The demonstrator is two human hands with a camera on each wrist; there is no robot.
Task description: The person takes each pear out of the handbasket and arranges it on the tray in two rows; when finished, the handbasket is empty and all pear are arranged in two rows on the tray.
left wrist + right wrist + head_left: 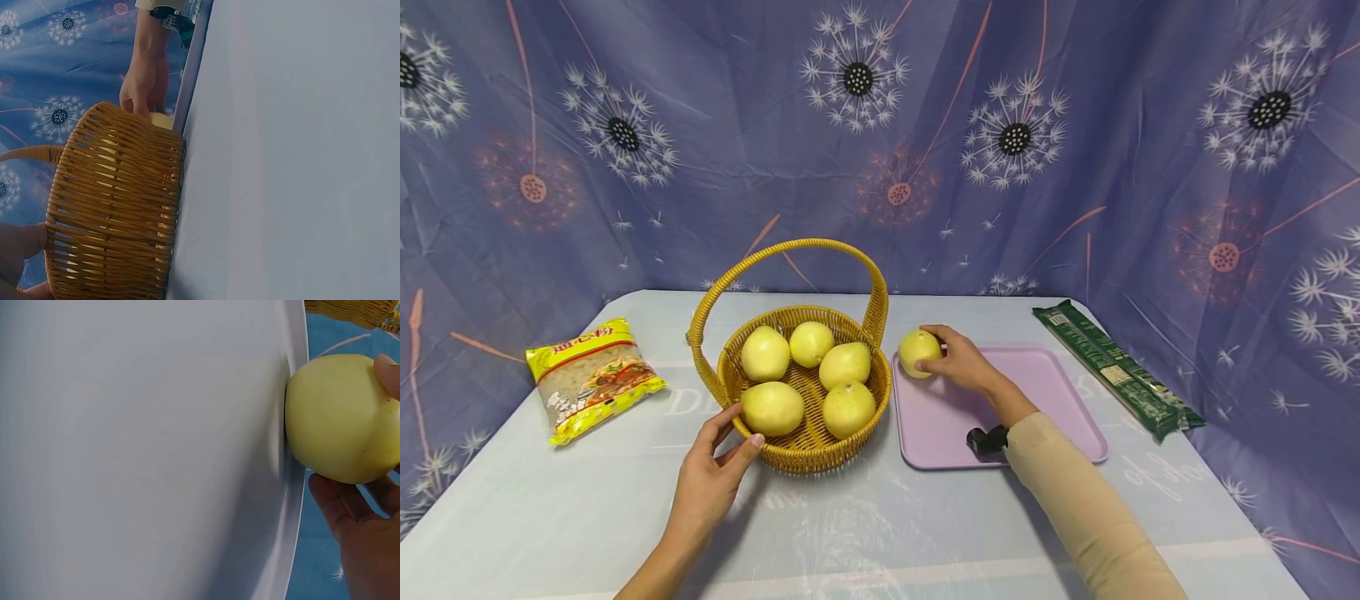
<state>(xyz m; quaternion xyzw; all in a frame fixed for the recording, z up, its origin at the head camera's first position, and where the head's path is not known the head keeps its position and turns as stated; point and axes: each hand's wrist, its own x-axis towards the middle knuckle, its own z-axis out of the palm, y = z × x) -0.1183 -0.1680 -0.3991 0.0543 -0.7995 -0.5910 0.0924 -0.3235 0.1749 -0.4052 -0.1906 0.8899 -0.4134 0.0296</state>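
A yellow wicker basket (808, 460) with a tall arched handle holds several pale yellow, smooth-skinned fruits (772, 408). My left hand (711, 471) grips its near left rim, with thumb and fingers spread along the wicker. In the left wrist view the thumb (28, 240) presses the basket's edge. To the right of the basket, my right hand (962, 362) holds another pale yellow fruit (917, 353) at the far left corner of a pink tray (1037, 387). The right wrist view shows this fruit (340, 419) close against the tray rim, with thumb and fingers on opposite sides.
On the left of the table (850, 533) lies a yellow food packet (597, 379). A long green packet (1116, 371) lies beyond the tray's right side. Behind the table hangs a blue-purple curtain (737, 150) with dandelion prints. A black device (987, 440) sits at my right wrist, over the tray.
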